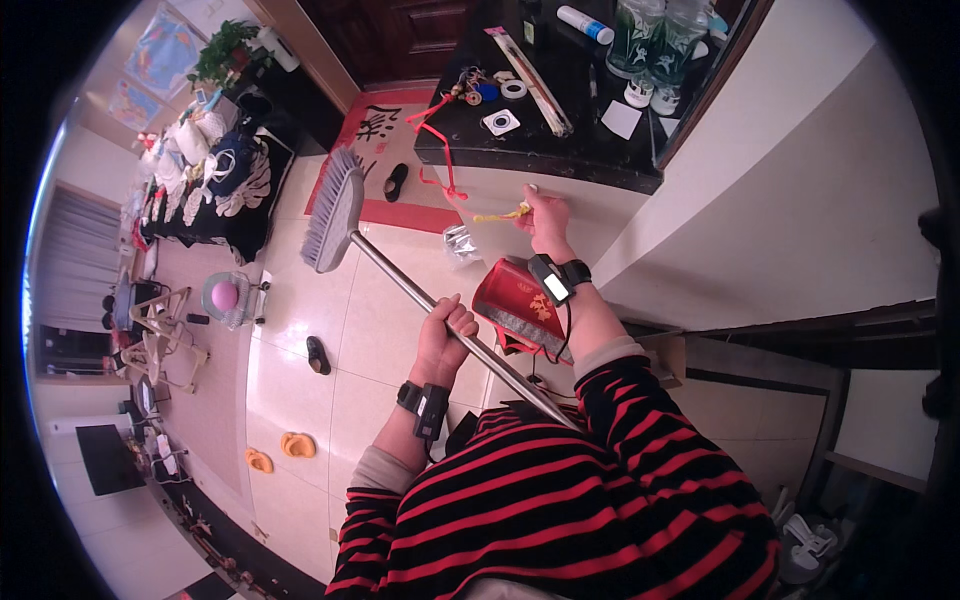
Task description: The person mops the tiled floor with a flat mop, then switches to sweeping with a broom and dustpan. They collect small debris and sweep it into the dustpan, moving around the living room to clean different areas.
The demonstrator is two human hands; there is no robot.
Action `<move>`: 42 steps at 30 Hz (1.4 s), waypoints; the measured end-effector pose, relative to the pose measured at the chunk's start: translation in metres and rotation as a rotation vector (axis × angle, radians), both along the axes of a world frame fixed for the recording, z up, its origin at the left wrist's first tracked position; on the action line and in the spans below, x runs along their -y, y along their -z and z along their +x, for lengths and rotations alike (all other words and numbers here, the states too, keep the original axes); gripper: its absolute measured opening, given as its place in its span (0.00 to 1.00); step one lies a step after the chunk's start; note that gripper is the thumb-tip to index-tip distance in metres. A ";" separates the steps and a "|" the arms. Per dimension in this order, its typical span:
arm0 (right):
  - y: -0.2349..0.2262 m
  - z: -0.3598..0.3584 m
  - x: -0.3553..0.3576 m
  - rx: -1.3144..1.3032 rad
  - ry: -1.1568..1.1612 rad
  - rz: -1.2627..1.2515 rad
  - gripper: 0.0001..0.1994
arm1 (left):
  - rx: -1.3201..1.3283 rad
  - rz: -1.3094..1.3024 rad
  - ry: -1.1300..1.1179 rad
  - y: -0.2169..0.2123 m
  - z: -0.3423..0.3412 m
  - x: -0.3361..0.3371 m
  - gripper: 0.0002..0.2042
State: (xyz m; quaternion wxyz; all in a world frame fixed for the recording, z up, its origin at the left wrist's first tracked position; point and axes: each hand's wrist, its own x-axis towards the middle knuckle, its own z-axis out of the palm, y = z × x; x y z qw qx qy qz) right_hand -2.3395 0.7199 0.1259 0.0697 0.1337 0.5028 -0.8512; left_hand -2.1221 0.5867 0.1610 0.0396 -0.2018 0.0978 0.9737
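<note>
My left hand (445, 338) is wrapped round the metal handle of a broom (393, 270). The broom slants up to the left, its grey bristled head raised and the handle's lower end against my striped top. In front of the cabinet, my right hand (545, 217) pinches a thin yellow strip (500, 216), whose loose end points left. What it is made of is too small to tell. Just below that hand is a red bag (522, 305) with a gold pattern. Left of the bag lies a crumpled silvery wrapper (460, 245).
A black countertop (560, 150) ahead holds bottles, tape and small items; a red ribbon (447, 165) hangs off its edge. Black shoes (318, 355) and orange slippers (297, 445) lie on the tiles. Further left stand a fan (226, 297) and a clothes-covered table. A wall rises at the right.
</note>
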 end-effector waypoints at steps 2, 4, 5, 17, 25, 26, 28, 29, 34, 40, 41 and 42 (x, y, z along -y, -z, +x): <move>0.002 -0.009 -0.001 0.033 0.030 0.106 0.11 | 0.045 -0.006 -0.008 0.000 -0.004 0.001 0.14; 0.004 -0.027 -0.007 0.012 0.040 0.147 0.11 | 0.094 -0.014 -0.031 0.000 -0.021 -0.003 0.14; 0.006 -0.031 -0.009 -0.010 0.037 0.144 0.10 | 0.002 -0.008 0.003 0.001 -0.027 -0.003 0.14; 0.018 -0.070 -0.047 -0.606 0.168 1.123 0.15 | 0.068 -0.098 -0.010 0.013 -0.054 0.005 0.14; 0.028 -0.091 -0.061 -0.536 -0.076 1.100 0.19 | 0.030 -0.006 -0.094 0.010 -0.042 0.012 0.16; 0.030 -0.094 -0.063 -0.504 -0.034 1.148 0.20 | 0.070 -0.017 -0.132 0.009 -0.040 0.013 0.16; 0.034 -0.098 -0.065 -0.523 -0.061 1.134 0.20 | 0.088 -0.015 -0.171 0.010 -0.033 0.017 0.16; 0.034 -0.099 -0.065 -0.496 -0.064 1.134 0.20 | 0.124 0.030 -0.171 0.009 -0.028 0.021 0.16; 0.020 -0.094 -0.063 -0.575 -0.098 1.329 0.20 | 0.046 0.042 -0.235 0.006 0.020 0.043 0.16; 0.002 -0.074 -0.062 -0.659 -0.171 1.594 0.20 | -0.011 0.072 -0.272 0.008 0.065 0.060 0.16; 0.001 -0.071 -0.062 -0.645 -0.157 1.640 0.20 | -0.006 0.053 -0.269 0.009 0.068 0.061 0.17; 0.000 -0.067 -0.061 -0.626 -0.142 1.670 0.21 | 0.003 0.058 -0.281 0.009 0.071 0.062 0.17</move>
